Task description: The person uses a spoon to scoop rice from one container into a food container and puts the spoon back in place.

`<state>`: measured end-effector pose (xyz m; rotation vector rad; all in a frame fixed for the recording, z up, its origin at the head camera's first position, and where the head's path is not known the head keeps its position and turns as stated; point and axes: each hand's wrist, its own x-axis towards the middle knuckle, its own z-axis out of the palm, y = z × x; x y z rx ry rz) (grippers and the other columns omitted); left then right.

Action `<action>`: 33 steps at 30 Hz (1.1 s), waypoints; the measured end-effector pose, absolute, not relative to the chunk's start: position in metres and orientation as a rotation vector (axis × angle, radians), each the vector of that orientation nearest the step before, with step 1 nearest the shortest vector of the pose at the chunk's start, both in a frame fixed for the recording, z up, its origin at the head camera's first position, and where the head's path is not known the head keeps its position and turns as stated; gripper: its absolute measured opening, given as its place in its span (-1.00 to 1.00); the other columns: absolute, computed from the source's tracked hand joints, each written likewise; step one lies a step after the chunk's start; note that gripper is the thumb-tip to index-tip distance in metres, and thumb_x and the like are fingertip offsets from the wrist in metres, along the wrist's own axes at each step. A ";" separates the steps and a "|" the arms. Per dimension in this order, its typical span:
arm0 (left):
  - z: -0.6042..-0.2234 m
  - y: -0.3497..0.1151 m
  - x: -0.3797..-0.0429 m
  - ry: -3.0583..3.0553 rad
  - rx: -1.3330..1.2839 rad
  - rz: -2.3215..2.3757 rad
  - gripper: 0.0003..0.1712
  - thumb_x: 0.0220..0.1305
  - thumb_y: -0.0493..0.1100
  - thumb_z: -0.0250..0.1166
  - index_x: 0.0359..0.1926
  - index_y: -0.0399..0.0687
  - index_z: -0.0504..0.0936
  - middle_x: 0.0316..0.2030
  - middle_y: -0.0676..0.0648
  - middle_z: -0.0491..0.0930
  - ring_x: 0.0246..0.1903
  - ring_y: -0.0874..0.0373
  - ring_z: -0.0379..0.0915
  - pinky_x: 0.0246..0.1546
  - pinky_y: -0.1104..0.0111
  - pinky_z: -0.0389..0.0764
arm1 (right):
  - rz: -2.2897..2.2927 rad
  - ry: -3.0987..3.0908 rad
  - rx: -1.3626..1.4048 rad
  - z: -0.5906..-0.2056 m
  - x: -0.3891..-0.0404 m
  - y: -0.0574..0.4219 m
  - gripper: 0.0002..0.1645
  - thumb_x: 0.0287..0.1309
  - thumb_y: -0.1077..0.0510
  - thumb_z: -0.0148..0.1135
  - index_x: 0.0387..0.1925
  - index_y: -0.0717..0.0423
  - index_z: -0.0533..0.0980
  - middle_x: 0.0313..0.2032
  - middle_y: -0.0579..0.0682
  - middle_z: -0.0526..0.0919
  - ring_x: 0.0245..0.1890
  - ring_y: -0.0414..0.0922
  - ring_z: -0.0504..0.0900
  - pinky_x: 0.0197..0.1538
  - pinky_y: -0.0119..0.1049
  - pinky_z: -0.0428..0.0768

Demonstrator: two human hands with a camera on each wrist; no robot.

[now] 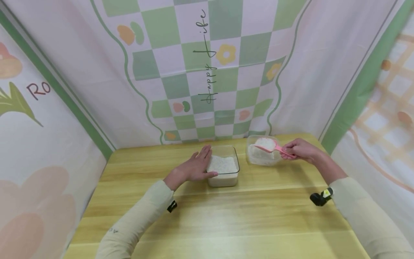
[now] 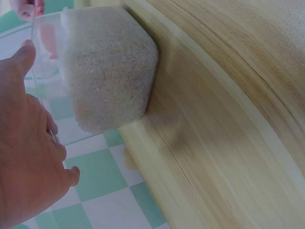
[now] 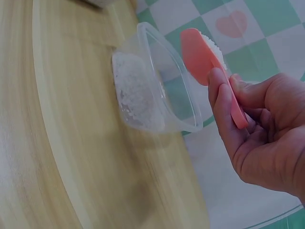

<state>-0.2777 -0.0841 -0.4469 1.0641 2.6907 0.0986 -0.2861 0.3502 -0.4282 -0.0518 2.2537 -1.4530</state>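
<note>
My right hand [image 1: 299, 149] grips the handle of a pink scoop [image 1: 266, 148], seen from its outer side in the right wrist view. White grains [image 3: 214, 46] fill the scoop's bowl. It is held over a frosted plastic container [image 3: 157, 81] that has white grains in its lower part. With straight fingers, my left hand [image 1: 195, 166] rests against the left side and rim of a clear square container [image 1: 238, 169]. That container is more than half full of rice [image 2: 109, 67], plainly visible through its wall in the left wrist view.
Both containers stand toward the back of a wooden table [image 1: 245, 223], the frosted one to the right. Behind them hangs a checkered curtain [image 1: 194, 54] with lettering. More printed cloth [image 1: 381, 144] encloses the right side, and a white cloth [image 1: 48, 144] the left.
</note>
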 end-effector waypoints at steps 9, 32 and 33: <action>-0.447 -0.084 -0.278 2.693 1.074 0.109 0.14 0.41 0.49 -0.18 0.57 -0.28 -0.31 0.59 -0.22 -0.42 0.59 -0.02 -0.54 0.55 -0.04 -0.09 | -1.401 2.297 -0.049 -0.430 -0.294 0.351 -0.53 0.39 0.43 -0.10 0.16 0.81 0.26 -0.41 -0.02 0.75 -0.42 -0.28 0.71 -0.28 -0.48 0.68; -0.445 -0.084 -0.278 2.687 1.063 0.106 0.15 0.41 0.50 -0.19 0.57 -0.27 -0.32 0.59 -0.18 -0.48 0.59 -0.01 -0.55 0.55 -0.02 -0.11 | -1.287 2.397 -0.068 -0.431 -0.304 0.346 -0.53 0.29 0.45 -0.15 0.10 0.85 0.30 -0.42 0.05 0.77 -0.42 -0.25 0.73 -0.26 -0.45 0.69; -0.446 -0.084 -0.278 2.687 1.061 0.103 0.15 0.41 0.50 -0.19 0.57 -0.27 -0.33 0.59 -0.18 -0.48 0.59 -0.01 -0.55 0.55 -0.01 -0.11 | -1.288 2.396 -0.064 -0.431 -0.304 0.345 -0.53 0.29 0.45 -0.14 0.10 0.84 0.30 -0.42 0.05 0.77 -0.42 -0.25 0.73 -0.27 -0.45 0.69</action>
